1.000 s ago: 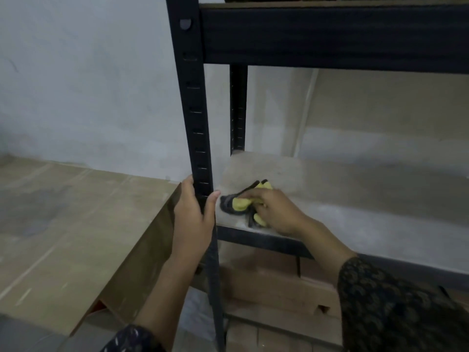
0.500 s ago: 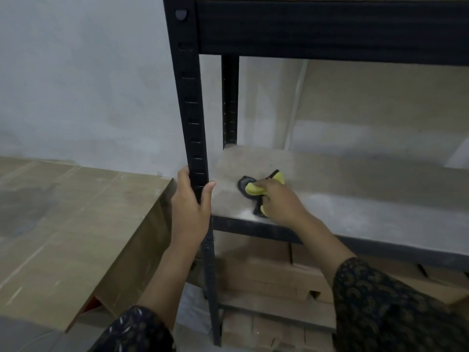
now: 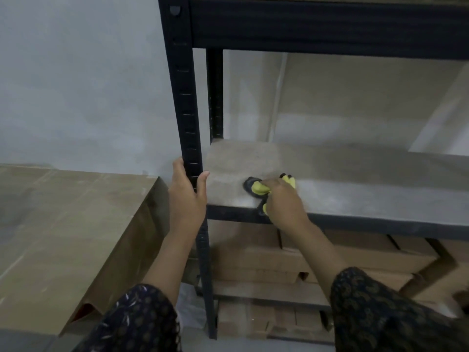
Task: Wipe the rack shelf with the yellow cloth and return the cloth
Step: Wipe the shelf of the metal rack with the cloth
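Gripping a bunched yellow cloth (image 3: 261, 189) in the curled right hand (image 3: 284, 204) at the front left corner of the grey rack shelf (image 3: 355, 189), long axis hidden beneath that hand, and clasping the black upright post (image 3: 185, 97) with the left hand (image 3: 186, 196).

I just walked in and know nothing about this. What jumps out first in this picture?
The bright yellow cloth stands out most, bunched under the right hand near the front left corner of the dusty grey shelf. Just beside it, the left hand grips the rack's black upright post. Below the shelf lie stacked cardboard boxes.
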Available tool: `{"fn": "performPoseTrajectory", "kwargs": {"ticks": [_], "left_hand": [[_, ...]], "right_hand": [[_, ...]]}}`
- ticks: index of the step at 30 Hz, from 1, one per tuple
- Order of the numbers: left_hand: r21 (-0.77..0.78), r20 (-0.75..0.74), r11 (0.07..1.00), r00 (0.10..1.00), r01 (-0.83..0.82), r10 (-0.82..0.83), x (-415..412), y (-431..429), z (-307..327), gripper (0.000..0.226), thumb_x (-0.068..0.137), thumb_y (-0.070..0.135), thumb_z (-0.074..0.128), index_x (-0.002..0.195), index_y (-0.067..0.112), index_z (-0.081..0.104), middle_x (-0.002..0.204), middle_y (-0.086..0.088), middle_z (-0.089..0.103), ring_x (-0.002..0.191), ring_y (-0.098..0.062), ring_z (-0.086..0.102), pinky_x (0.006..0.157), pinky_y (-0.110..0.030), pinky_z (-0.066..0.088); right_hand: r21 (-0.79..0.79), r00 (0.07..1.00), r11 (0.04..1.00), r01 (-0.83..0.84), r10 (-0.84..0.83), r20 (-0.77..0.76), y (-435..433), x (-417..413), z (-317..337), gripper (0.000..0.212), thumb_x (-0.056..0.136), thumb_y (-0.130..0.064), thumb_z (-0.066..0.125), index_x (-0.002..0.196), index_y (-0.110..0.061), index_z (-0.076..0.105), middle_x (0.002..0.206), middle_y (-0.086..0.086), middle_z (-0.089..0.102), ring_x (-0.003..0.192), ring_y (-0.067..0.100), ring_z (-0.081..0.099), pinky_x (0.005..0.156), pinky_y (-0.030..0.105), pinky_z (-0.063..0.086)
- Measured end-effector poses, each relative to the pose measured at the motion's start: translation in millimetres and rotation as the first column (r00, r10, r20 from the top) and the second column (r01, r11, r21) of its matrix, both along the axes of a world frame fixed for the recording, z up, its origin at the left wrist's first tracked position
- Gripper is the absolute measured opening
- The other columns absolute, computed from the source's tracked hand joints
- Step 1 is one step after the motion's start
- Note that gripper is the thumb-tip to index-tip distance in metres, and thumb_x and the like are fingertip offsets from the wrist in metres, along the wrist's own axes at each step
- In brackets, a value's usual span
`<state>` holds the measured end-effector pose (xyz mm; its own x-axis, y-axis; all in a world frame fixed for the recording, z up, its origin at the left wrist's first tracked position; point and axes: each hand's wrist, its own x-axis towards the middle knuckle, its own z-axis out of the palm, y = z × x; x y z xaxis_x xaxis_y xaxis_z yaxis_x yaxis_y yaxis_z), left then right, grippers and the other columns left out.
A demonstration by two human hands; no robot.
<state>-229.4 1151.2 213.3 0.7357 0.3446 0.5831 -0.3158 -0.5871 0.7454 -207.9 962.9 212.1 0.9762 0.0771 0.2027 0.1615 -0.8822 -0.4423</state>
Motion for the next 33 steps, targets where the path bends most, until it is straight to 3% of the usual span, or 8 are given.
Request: {"fn": "performPoseTrajectory", "kwargs": {"ticks": [5, 8, 13, 16, 21, 26, 30, 33], "left_hand": [[0.008, -0.003, 1.0, 1.0, 0.01, -0.01, -1.1, 2.4, -1.1, 0.036, 0.094, 0.027, 0.056, 0.123, 0.009, 0.042, 0.1, 0.003, 0.054, 0.081, -0.002, 0.051, 0.065, 0.0, 0.041], [-0.001, -0.008, 1.0, 1.0, 0.015, -0.015, 0.3, 2.6, -1.0, 0.036, 0.095, 0.026, 0.056, 0.123, 0.009, 0.042, 0.101, 0.003, 0.054, 0.086, -0.006, 0.053, 0.066, 0.001, 0.042], [-0.013, -0.01, 1.0, 1.0, 0.012, -0.012, 1.2, 1.4, -2.2, 0.037, 0.094, 0.027, 0.056, 0.124, 0.011, 0.041, 0.102, 0.004, 0.053, 0.083, -0.002, 0.052, 0.064, 0.0, 0.042], [-0.013, -0.007, 1.0, 1.0, 0.002, -0.002, 2.2, 0.9, -3.2, 0.037, 0.095, 0.028, 0.056, 0.125, 0.012, 0.04, 0.101, 0.004, 0.054, 0.083, -0.002, 0.052, 0.062, -0.005, 0.044], [0.005, 0.0, 1.0, 1.0, 0.021, -0.021, 2.1, 1.2, -2.2, 0.039, 0.095, 0.026, 0.055, 0.126, 0.009, 0.039, 0.101, 0.0, 0.055, 0.081, -0.004, 0.051, 0.064, -0.002, 0.042], [0.002, -0.015, 1.0, 1.0, 0.009, -0.009, 0.6, 0.1, -0.8, 0.039, 0.095, 0.027, 0.055, 0.126, 0.009, 0.04, 0.103, 0.002, 0.054, 0.086, -0.004, 0.052, 0.065, 0.0, 0.042], [0.0, -0.026, 1.0, 1.0, 0.001, -0.001, 1.7, 0.6, -1.2, 0.041, 0.095, 0.028, 0.055, 0.128, 0.01, 0.039, 0.104, 0.002, 0.055, 0.09, -0.007, 0.055, 0.063, -0.005, 0.043], [0.01, -0.028, 1.0, 1.0, 0.004, -0.004, 1.2, 2.3, -2.3, 0.039, 0.095, 0.029, 0.055, 0.126, 0.011, 0.04, 0.103, 0.001, 0.057, 0.088, -0.008, 0.056, 0.061, -0.007, 0.043]], "right_hand": [[0.039, 0.988, 0.989, -0.144, 0.145, -0.042, 16.1, -30.8, 15.7, 0.043, 0.07, 0.003, 0.062, 0.112, -0.009, 0.066, 0.115, 0.013, 0.065, 0.109, 0.032, 0.057, 0.09, 0.036, 0.045], [0.203, 0.998, 0.978, 0.045, -0.037, -0.042, -8.4, -14.8, 31.7, 0.04, 0.068, 0.002, 0.067, 0.105, -0.012, 0.07, 0.108, 0.016, 0.069, 0.103, 0.035, 0.062, 0.084, 0.04, 0.053], [-0.289, 0.971, 0.939, 0.186, -0.221, -0.094, -6.9, -9.2, 16.7, 0.049, 0.078, -0.012, 0.066, 0.125, -0.011, 0.052, 0.126, 0.015, 0.053, 0.115, 0.04, 0.047, 0.096, 0.042, 0.04], [-0.29, 0.989, 0.95, 0.115, -0.137, -0.057, 18.0, -24.2, 12.5, 0.05, 0.079, -0.014, 0.067, 0.126, -0.009, 0.05, 0.125, 0.014, 0.05, 0.114, 0.039, 0.045, 0.096, 0.041, 0.038], [0.074, 0.993, 0.997, -0.031, 0.039, -0.108, 32.3, -39.0, 23.0, 0.038, 0.076, -0.001, 0.062, 0.113, -0.007, 0.065, 0.115, 0.02, 0.061, 0.106, 0.039, 0.058, 0.082, 0.037, 0.047], [-0.212, 0.969, 0.952, 0.221, -0.239, -0.067, 0.2, -12.1, 27.0, 0.047, 0.077, -0.008, 0.069, 0.122, -0.008, 0.054, 0.126, 0.016, 0.048, 0.117, 0.04, 0.044, 0.093, 0.041, 0.043], [-0.299, 0.999, 0.954, 0.021, -0.03, -0.024, 35.7, -19.2, 15.5, 0.039, 0.084, -0.003, 0.055, 0.123, -0.006, 0.053, 0.125, 0.015, 0.048, 0.112, 0.037, 0.043, 0.09, 0.042, 0.042], [-0.068, 0.984, 0.989, -0.13, 0.121, -0.128, 43.6, -21.4, 25.7, 0.034, 0.08, -0.001, 0.059, 0.114, -0.007, 0.065, 0.114, 0.017, 0.06, 0.101, 0.035, 0.057, 0.083, 0.04, 0.05]]}}
